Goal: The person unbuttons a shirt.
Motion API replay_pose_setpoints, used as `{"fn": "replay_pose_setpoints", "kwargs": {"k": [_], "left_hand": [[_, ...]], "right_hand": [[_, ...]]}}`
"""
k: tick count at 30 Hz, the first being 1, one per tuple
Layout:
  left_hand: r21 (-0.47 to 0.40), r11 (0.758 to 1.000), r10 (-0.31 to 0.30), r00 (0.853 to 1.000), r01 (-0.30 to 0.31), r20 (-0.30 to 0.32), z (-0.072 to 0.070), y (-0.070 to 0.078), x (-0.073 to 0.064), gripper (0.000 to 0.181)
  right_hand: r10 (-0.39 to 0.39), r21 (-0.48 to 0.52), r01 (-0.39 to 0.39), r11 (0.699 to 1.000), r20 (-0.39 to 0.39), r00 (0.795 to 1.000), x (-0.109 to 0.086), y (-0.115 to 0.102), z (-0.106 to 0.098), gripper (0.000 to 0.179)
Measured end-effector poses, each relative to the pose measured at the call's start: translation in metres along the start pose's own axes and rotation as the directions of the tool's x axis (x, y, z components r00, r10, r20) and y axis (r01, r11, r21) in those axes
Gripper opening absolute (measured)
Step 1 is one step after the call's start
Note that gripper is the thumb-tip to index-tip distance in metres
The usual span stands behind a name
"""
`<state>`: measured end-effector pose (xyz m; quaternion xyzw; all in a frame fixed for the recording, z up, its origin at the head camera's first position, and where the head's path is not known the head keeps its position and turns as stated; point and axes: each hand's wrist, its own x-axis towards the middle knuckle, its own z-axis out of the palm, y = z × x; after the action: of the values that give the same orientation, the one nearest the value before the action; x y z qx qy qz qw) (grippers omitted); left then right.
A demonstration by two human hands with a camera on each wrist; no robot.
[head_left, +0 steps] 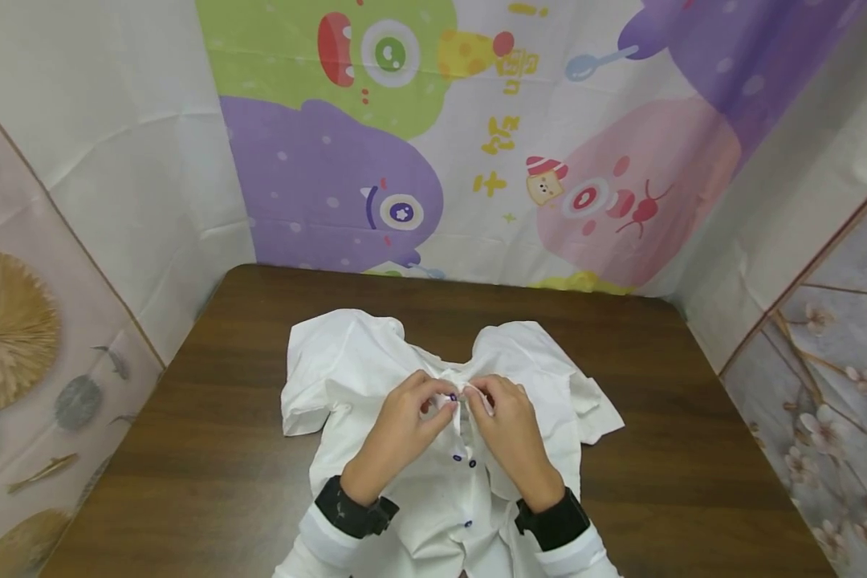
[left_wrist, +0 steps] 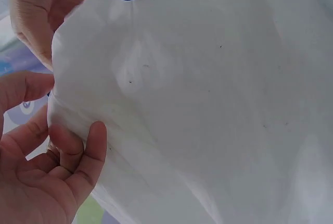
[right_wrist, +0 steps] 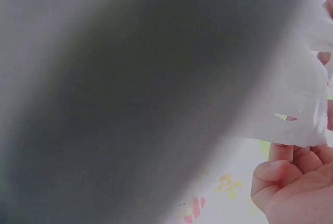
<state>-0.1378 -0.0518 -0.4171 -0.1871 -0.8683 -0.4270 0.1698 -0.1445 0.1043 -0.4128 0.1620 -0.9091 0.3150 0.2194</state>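
On brown table (head_left: 166, 474), white shirt (head_left: 422, 490) lying sleeves out; left hand (head_left: 405, 421), fingers curled, pinching front edge at blue button (head_left: 452, 397); right hand (head_left: 509, 429) pinching opposite edge, just beside.

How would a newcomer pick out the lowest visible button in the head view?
On the brown table lies a white shirt. Follow its front toward the picture's bottom to a dark-blue button, sitting alone, unlike the paired buttons above.

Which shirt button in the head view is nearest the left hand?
The topmost visible button, at the fingertips of the left hand on the white shirt. The two middle buttons and the lowest button sit further down.
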Motion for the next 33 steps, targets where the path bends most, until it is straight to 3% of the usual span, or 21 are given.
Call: {"fn": "replay_pose_setpoints", "kwargs": {"k": [11, 20, 25, 29, 33], "left_hand": [[-0.001, 1.0, -0.015, 1.0, 0.015, 0.018, -0.003, 0.0, 0.0, 0.01], [-0.033, 0.997, -0.067, 0.996, 0.069, 0.054, -0.01, -0.005, -0.008, 0.009], [-0.057, 0.996, -0.067, 0.996, 0.071, 0.059, -0.011, -0.011, -0.016, 0.008], [-0.077, 0.993, -0.084, 0.993, 0.09, 0.081, -0.01, -0.016, -0.024, 0.008], [-0.093, 0.989, -0.102, 0.987, 0.114, 0.123, -0.007, -0.022, -0.034, 0.006]], "right_hand": [[0.015, 0.008, -0.015, 1.0, 0.013, 1.0, -0.001, 0.001, -0.003, 0.01], [0.096, 0.016, -0.096, 0.995, 0.046, 0.994, -0.006, 0.01, -0.013, 0.008], [0.137, -0.002, -0.137, 0.991, 0.076, 0.988, -0.014, 0.018, -0.018, 0.006], [0.149, -0.041, -0.145, 0.989, 0.127, 0.981, -0.021, 0.026, -0.02, 0.006], [0.159, -0.072, -0.145, 0.987, 0.26, 0.952, -0.03, 0.034, -0.021, 0.005]]}}
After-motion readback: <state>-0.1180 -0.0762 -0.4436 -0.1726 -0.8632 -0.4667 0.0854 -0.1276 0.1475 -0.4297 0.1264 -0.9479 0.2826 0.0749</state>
